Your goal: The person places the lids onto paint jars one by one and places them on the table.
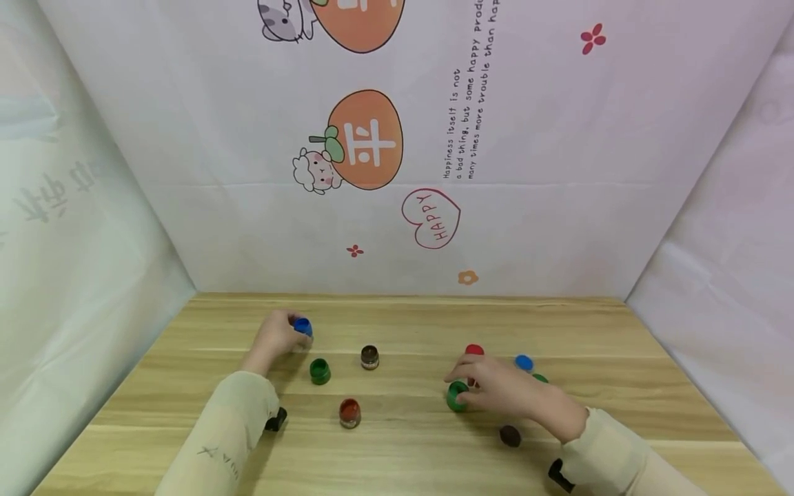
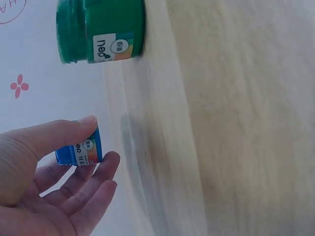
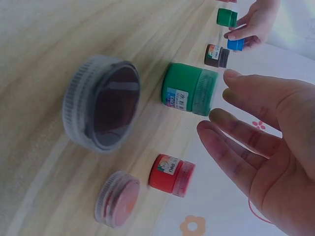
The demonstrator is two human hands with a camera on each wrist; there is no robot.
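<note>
Pinching the blue jar [image 1: 302, 327] in our left hand [image 1: 276, 336], we have a green jar [image 3: 183, 88] just under our right hand [image 1: 499, 387], fingers apart.

Left hand [image 1: 278, 336] pinches; right hand [image 1: 496, 387] (back uppermost) loosely curved, fingers [image 3: 246, 131] slightly parted.

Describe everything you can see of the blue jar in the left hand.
The blue jar is small and looks like plastic, with a neck narrower than its body and a label reading "deli". Its mouth is open, without a lid. It is roughly upright, gripped by the left hand, near the far left of the table. Whether it touches the table is unclear.
</note>
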